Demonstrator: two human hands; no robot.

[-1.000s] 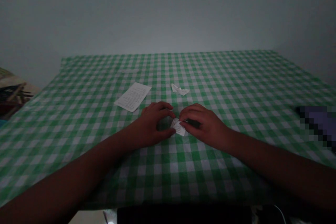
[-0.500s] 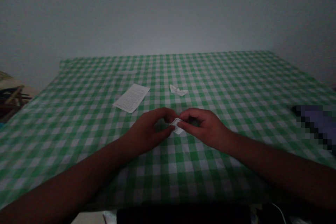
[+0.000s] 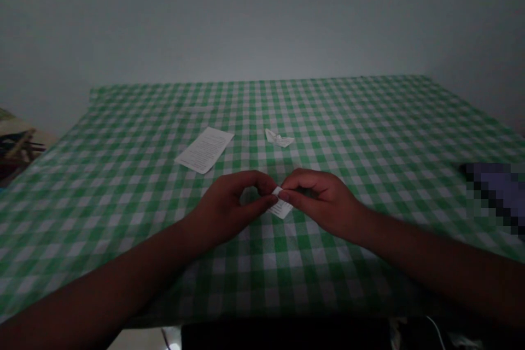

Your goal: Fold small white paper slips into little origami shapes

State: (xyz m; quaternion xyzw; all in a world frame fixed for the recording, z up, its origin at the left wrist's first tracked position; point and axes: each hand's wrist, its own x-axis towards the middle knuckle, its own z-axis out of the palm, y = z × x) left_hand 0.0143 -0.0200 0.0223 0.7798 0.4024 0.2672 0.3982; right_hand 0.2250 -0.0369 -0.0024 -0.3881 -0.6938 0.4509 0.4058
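Note:
A small folded piece of printed paper (image 3: 282, 209) is pinched between both hands, just above the checked cloth. My left hand (image 3: 233, 199) grips its upper left edge with thumb and index finger. From the other side, my right hand (image 3: 324, 197) holds the top corner, its thumb lying on the paper's face. The thumbs nearly meet, and the fingers hide part of the upper folds. Beyond the hands sits a folded paper boat (image 3: 279, 138). Farther left, a flat printed sheet (image 3: 205, 150) lies on the cloth.
A green and white checked tablecloth (image 3: 369, 120) covers the table, which stands against a pale wall (image 3: 262, 22). At the right edge lies a dark, pixelated device (image 3: 496, 191). Wooden items (image 3: 20, 147) show past the table's left side.
The folded paper has turned between the fingers and shows more of its lower face as a diamond. Both thumbs have shifted closer together. The view has tilted slightly.

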